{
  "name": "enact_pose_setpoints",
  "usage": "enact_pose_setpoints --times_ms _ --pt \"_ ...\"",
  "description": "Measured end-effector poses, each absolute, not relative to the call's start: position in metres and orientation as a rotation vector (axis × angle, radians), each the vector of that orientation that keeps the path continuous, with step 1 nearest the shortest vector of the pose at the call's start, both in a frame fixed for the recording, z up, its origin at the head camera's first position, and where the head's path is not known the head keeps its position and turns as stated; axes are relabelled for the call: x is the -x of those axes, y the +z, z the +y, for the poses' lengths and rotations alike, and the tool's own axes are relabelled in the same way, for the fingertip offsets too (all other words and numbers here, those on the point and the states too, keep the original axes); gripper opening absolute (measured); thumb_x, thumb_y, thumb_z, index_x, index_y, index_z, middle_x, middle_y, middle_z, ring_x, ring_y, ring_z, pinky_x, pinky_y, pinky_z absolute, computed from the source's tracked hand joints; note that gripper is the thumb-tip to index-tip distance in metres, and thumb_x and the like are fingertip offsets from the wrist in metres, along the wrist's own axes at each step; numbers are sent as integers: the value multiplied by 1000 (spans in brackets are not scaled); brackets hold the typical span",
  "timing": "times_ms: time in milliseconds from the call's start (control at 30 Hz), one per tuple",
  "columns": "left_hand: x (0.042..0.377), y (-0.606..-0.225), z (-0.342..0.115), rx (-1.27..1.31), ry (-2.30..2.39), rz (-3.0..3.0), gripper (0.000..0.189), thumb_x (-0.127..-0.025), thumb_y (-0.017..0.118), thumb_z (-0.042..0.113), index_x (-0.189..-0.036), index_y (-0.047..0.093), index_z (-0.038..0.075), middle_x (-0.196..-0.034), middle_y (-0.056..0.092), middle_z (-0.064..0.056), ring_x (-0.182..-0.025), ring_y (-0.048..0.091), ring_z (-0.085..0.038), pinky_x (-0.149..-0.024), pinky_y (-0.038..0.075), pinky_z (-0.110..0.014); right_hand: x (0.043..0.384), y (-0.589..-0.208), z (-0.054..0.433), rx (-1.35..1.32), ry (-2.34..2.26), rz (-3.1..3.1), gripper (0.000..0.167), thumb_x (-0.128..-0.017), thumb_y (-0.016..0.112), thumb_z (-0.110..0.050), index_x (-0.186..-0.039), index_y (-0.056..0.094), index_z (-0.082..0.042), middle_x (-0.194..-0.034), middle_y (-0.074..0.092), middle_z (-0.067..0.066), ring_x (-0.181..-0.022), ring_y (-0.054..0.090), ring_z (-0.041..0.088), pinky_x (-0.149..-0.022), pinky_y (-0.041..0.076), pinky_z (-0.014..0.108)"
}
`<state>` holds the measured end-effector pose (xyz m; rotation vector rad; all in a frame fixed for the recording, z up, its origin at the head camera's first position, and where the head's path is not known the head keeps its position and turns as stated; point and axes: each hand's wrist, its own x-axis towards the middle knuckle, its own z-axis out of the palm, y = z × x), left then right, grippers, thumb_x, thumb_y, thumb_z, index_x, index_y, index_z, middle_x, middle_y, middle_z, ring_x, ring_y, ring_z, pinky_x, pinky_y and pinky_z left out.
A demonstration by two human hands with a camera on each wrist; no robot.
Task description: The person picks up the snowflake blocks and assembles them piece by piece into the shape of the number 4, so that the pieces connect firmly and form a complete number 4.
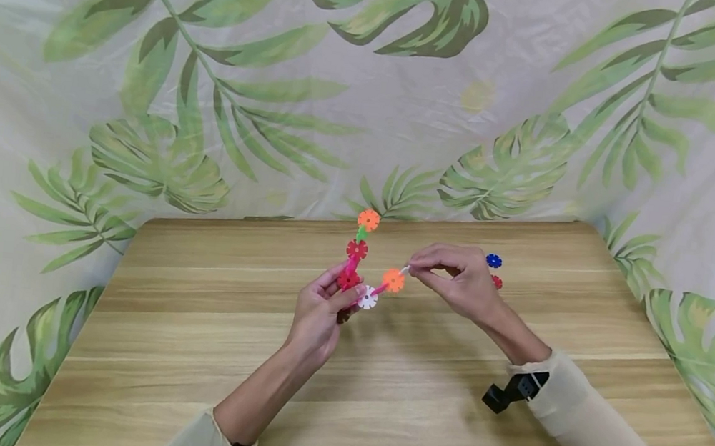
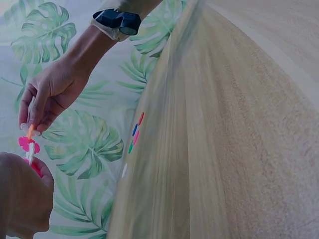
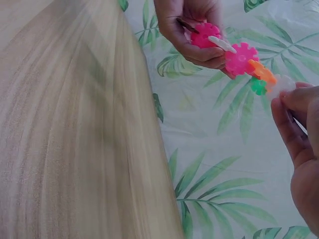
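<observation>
A chain of slotted, flower-shaped plastic discs hangs between both hands above the table. My left hand grips its middle, thumb near a red disc and a white disc. From there one arm of the chain rises through another red disc and a green one to an orange disc on top. The other arm runs through a pink disc to a second orange disc. Beside that, my right hand pinches a translucent white disc between thumb and fingertips, right at the orange disc's edge.
On the wooden table, a blue disc and a red disc lie beyond the right hand. The left wrist view also has a green disc and a white disc there. A leaf-patterned cloth hangs behind the table.
</observation>
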<state>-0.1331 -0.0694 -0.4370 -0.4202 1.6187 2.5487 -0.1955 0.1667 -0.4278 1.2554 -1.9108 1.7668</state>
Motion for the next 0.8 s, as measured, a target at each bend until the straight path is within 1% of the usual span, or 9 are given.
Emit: enact_pose_setpoints --times_ms 167,267,367,433,567,667,800 --pt "135 -437 -69 418 2584 1601 50 -94 71 -11 -142 63 1 -104 75 -4 -84 70 -11 -68 57 -21 196 -430 164 -1188 1634 -1917 32 -77 75 30 -99 80 7 -98 79 21 -97 77 14 -85 63 29" --pt "136 -438 -68 419 2603 1597 49 -94 72 -11 -142 63 1 -102 76 -2 -82 69 -10 -67 56 -20 194 -431 162 -1156 1605 -1927 32 -78 77 27 -103 80 7 -102 79 21 -100 77 15 -88 62 30" --pt "135 -437 -68 429 2611 1590 50 -94 72 -10 -142 64 3 -104 76 -3 -82 69 -10 -67 56 -20 193 -433 161 -1147 1613 -1925 35 -78 77 27 -108 78 10 -107 78 24 -103 77 20 -89 62 31" --pt "135 -436 -68 433 2612 1591 50 -94 72 -10 -142 64 4 -105 76 -3 -83 68 -11 -68 56 -20 192 -434 159 -1153 1619 -1916 37 -77 78 27 -111 77 11 -110 77 26 -102 77 23 -89 63 33" --pt "136 -435 -68 453 2614 1596 50 -95 72 -9 -142 64 6 -108 75 -4 -86 67 -12 -69 56 -21 190 -435 156 -1164 1597 -1896 45 -74 82 26 -116 75 12 -117 77 21 -99 77 28 -87 63 36" --pt "136 -433 -67 472 2619 1596 49 -96 72 -8 -142 64 6 -109 76 -4 -88 69 -12 -69 57 -21 189 -435 154 -1150 1564 -1889 50 -71 85 23 -118 74 11 -118 77 18 -101 77 29 -87 63 35" --pt "136 -431 -64 489 2629 1591 48 -96 73 -7 -141 66 7 -111 76 -5 -87 69 -12 -69 58 -22 188 -435 150 -1115 1499 -1894 54 -70 89 19 -121 73 11 -117 76 21 -101 77 31 -89 63 33"
